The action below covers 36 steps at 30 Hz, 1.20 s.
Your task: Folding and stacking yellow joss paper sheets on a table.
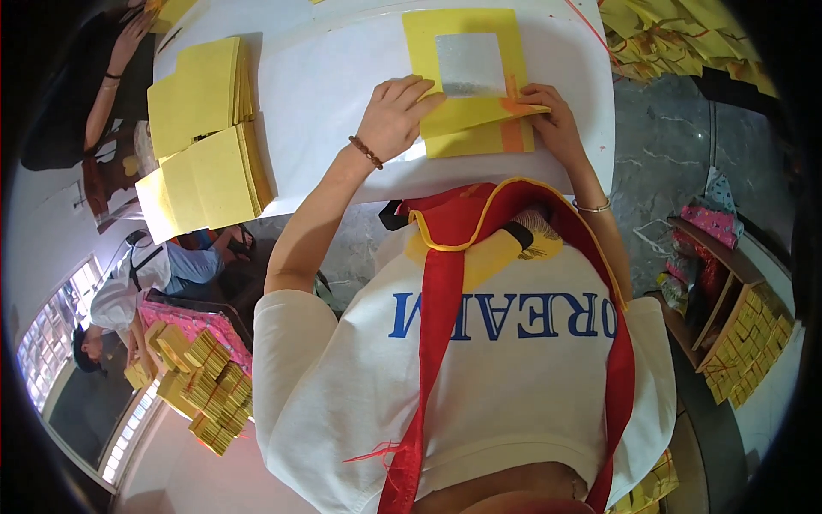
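A yellow paper sheet (pixel 422 43) with a silver square (pixel 471 65) and an orange strip lies on the white table in front of me. Its near part is lifted into a folded flap (pixel 471 116) that crosses below the silver square. At the flap's left end, my left hand (pixel 396 116) grips the paper with its fingers bent over the edge; the thumb is hard to make out. My right hand (pixel 552 120) pinches the flap's right end between thumb and fingers. More yellow paper shows beneath the flap.
Stacks of yellow paper (pixel 201 98) stand on the white table (pixel 325 51) at left. Another person's hand (pixel 130 41) is at the far left. Behind, a person (pixel 141 278) sits near bundled yellow paper (pixel 210 377). Yellow bundles (pixel 749 343) fill a shelf at right.
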### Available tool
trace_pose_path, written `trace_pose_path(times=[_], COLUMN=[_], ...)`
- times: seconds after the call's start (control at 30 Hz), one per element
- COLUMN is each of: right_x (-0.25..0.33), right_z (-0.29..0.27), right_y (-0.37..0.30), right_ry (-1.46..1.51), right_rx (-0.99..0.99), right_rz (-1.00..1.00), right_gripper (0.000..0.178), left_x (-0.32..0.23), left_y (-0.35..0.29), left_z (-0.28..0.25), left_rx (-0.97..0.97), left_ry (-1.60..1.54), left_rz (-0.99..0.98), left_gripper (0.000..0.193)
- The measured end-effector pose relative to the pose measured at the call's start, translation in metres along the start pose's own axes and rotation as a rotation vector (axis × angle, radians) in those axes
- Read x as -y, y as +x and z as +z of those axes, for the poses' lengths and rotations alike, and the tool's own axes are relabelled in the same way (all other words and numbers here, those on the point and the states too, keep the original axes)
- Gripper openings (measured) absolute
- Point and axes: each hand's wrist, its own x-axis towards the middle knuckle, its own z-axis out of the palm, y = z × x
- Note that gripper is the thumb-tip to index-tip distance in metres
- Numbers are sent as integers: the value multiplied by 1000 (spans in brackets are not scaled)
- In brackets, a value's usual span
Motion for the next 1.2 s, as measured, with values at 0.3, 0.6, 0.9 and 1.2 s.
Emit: trace_pose_path(times=[0.3, 0.6, 0.9, 1.2], right_x=[27, 46, 36, 26], right_z=[0, 0, 14, 28], right_y=[17, 25, 35, 40], right_ry=[-591, -30, -180, -53], right_rx=[-67, 120, -10, -206], right_rz=[-320, 356, 348, 394], right_gripper=[31, 28, 43, 40], left_x=[9, -5, 15, 20], left_y=[1, 10, 33, 43], left_z=[4, -1, 18, 21], left_rx=[-87, -109, -24, -24], left_ry=[-82, -414, -569, -632], left_rz=[0, -483, -834, -927], left_gripper=[35, 19, 21, 23])
